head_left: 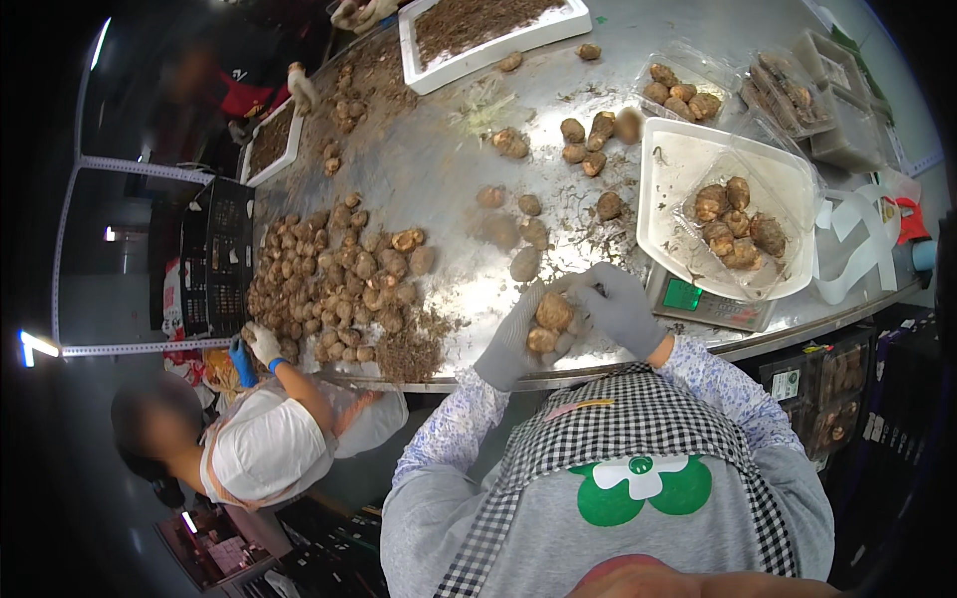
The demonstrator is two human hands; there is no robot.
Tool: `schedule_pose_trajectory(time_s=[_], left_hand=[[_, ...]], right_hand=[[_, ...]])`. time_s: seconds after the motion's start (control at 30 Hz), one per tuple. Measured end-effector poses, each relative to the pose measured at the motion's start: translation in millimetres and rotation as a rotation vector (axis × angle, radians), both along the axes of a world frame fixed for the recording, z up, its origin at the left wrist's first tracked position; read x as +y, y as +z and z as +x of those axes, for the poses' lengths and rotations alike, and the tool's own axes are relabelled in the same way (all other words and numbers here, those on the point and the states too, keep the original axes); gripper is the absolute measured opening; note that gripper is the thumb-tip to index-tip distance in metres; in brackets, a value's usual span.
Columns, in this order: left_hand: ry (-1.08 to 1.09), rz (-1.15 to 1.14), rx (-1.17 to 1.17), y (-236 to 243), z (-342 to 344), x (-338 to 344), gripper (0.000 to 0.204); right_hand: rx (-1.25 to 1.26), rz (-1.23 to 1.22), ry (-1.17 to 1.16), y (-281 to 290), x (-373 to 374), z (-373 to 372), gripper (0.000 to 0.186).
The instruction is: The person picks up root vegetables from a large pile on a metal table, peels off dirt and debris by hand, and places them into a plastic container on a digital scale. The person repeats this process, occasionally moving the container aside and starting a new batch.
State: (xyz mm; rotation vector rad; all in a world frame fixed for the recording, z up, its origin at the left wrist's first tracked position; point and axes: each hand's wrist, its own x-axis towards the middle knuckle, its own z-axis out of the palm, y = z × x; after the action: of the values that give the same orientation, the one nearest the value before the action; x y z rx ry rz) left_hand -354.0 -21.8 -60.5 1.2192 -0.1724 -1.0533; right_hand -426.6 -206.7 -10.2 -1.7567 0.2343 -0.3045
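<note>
The left grip point(510, 344), in a grey glove, is closed about two brown tubers point(548, 317), cradling them over the near edge of the desk. The right grip point(620, 311), gloved alike, curls at their far side; whether its fingers bear on them or merely hover cannot be told.

The tubers should prove firm, stiff and light enough for one palm, with a rough skin that gives a glove good purchase, though loose soil may let them roll or slip. They look best taken round the thick middle, with little squeezing, since the skin could scuff; two together need a cupped palm rather than a fingertip pinch.

Just beyond the right grip, a scale point(738, 311) with a lit green display carries a white tray point(670, 169), in which a clear container point(788, 194) holds more tubers. Loose ones lie scattered ahead, and a large heap point(329, 264) spreads to the left, with a tangle of root fibres point(409, 351) at its near corner.

The desk point(429, 169) is shiny metal, smeared with soil and likely slick. White strips point(847, 239) and clear packs point(793, 95) crowd its right end; a soil-filled foam box point(498, 52) stands at the far side. On the left, a co-worker's gloved hand point(264, 344) touches the heap's edge, near black crates point(214, 259).
</note>
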Motion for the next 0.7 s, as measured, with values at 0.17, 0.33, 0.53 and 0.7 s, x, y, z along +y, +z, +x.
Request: schedule_pose_trajectory(time_s=[0.17, 0.33, 0.53, 0.7], left_hand=[[0.175, -0.056, 0.249, 46.3, -25.9, 8.8, 0.057], [-0.083, 0.112, -0.503, 32.5, -34.0, 17.1, 0.052], [-0.208, 0.389, -0.215, 11.0, -41.3, 25.9, 0.037], [0.233, 0.074, -0.27, -49.0, -37.4, 35.9, 0.038]], right_hand=[[0.213, -0.101, 0.157, -18.9, -7.7, -9.6, 0.023], [0.141, -0.081, 0.245, 23.6, 6.6, -16.8, 0.024], [0.154, -0.385, 0.399, -11.1, 9.8, -19.7, 0.024], [0.202, -0.373, 0.277, -34.5, 12.2, -35.6, 0.02]])
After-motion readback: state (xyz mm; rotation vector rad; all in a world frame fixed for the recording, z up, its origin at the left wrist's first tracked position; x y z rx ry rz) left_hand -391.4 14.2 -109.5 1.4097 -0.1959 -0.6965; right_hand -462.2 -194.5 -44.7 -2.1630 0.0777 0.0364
